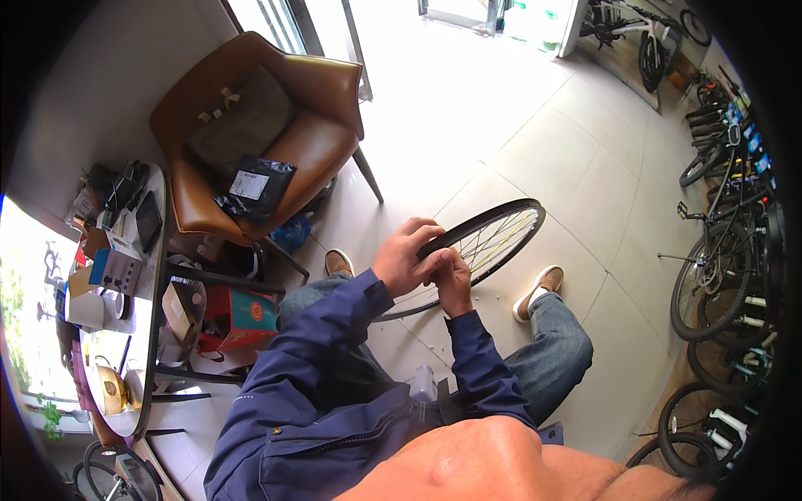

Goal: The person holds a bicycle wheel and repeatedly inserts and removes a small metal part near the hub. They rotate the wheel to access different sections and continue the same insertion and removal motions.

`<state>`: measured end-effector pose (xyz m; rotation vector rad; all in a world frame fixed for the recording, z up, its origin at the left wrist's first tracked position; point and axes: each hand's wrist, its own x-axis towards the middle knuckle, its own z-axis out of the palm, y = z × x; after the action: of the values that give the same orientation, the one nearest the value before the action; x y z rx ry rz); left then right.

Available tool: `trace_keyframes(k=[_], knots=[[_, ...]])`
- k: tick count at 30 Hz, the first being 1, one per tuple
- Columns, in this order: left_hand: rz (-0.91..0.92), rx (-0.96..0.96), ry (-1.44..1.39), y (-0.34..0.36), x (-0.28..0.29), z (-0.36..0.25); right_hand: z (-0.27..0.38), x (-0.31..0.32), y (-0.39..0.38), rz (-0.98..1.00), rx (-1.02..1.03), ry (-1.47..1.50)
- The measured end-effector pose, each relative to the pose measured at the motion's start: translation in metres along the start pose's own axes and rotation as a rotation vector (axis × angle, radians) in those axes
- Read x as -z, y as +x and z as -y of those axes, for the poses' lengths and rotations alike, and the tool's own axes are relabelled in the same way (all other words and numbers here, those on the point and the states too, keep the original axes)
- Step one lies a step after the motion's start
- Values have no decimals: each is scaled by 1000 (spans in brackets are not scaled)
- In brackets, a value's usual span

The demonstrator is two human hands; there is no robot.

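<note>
A bicycle wheel (491, 215) with a black outer edge and thin spokes stands tilted between my legs. My left hand (406, 257) wraps its fingers over the wheel's upper left edge. Right beside it, my right hand (451, 278) is closed on the same stretch of edge, with the thumbs close together. Both hands cover that part of the wheel, so what lies under the fingers is hidden. Whether a tyre sits fully on the rim, I cannot tell.
A brown armchair (326, 88) holding a black plastic parcel (257, 185) stands at the far left. Left of me is a cluttered table (156, 275), with a red and teal box (251, 313) beneath. Several bicycles (710, 280) line the right side. Small bits lie on the tiled floor (576, 179).
</note>
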<state>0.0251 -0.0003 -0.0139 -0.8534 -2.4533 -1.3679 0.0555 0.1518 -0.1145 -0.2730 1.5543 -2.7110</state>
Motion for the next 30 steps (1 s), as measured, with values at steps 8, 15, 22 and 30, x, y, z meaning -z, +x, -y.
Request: trace_keyframes(k=[8,15,22,30], knots=[[84,-28,-53,0,-1,8,-8,-3,1,-142,-31,135],[59,16,38,-1,1,6,-13,10,-4,-18,-80,234],[48,64,43,0,3,3,-5,9,-2,40,-1,123],[31,39,26,-1,0,4,-4,8,-2,82,3,32]])
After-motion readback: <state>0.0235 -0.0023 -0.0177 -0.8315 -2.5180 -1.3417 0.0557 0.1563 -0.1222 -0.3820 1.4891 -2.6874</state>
